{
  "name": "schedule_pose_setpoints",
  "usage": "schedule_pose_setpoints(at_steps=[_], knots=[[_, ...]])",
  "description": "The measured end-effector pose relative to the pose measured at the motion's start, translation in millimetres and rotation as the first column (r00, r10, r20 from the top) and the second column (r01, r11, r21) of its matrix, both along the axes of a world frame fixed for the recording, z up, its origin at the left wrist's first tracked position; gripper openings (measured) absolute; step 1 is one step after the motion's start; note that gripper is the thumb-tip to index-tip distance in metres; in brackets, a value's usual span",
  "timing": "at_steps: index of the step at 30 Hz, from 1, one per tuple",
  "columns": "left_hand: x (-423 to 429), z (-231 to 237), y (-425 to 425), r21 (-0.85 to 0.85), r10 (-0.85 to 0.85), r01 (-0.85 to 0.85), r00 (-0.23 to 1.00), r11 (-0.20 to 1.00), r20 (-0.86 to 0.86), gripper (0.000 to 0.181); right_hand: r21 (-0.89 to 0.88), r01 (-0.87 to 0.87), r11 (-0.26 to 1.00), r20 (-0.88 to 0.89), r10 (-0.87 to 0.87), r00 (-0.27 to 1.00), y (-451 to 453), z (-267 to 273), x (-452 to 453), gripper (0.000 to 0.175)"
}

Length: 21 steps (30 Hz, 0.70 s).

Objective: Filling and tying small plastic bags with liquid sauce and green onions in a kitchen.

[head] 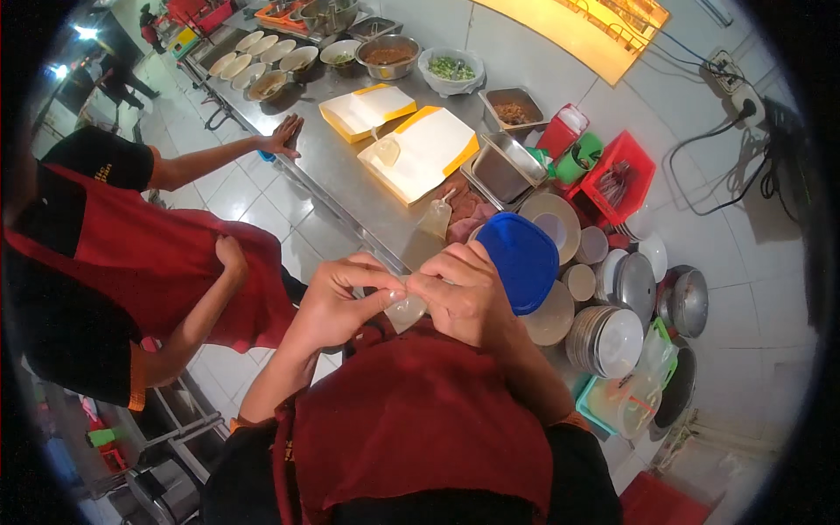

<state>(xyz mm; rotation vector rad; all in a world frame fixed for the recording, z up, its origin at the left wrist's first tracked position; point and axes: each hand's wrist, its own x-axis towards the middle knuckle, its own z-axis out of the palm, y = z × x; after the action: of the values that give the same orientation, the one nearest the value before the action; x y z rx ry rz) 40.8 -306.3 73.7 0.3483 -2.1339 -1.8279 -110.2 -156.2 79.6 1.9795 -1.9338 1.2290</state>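
Between my two hands, in front of my red apron, is a small clear plastic bag (405,314) with pale contents. My left hand (351,295) pinches its top between thumb and forefinger. The fingers of my right hand (456,289) grip the same gathered neck, so the two hands meet there. Another filled plastic bag (436,216) rests on the steel counter (315,167) just beyond. A third small bag (387,151) lies on the larger open white-and-yellow carton (420,157); a smaller carton (367,108) sits behind it.
A co-worker (164,256) in a red apron stands at left, one hand on the counter. Several bowls (279,51) line the far end, near a tub of chopped greens (451,65). A blue lid (522,262), stacked plates (620,344) and a red cutlery basket (620,177) crowd the right.
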Motion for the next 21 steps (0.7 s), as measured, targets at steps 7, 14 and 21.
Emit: schedule_pose_setpoints(at_steps=[7,14,21], knots=[[-1,-15,2,0.029,0.101,-0.103,0.992,0.994,0.071,0.012,0.083,-0.01,0.997,0.03,0.007,1.0,-6,-11,1,0.007],[-12,-69,-5,-0.22,0.194,-0.157,0.968,0.963,0.161,0.009,0.29,0.076,0.954,0.535,-0.227,0.814,-22,-83,10,0.011],[-37,-124,-20,-0.376,0.239,-0.187,0.966,0.908,0.097,0.005,0.403,0.162,0.901,0.845,-0.434,0.312,-46,-154,17,0.023]])
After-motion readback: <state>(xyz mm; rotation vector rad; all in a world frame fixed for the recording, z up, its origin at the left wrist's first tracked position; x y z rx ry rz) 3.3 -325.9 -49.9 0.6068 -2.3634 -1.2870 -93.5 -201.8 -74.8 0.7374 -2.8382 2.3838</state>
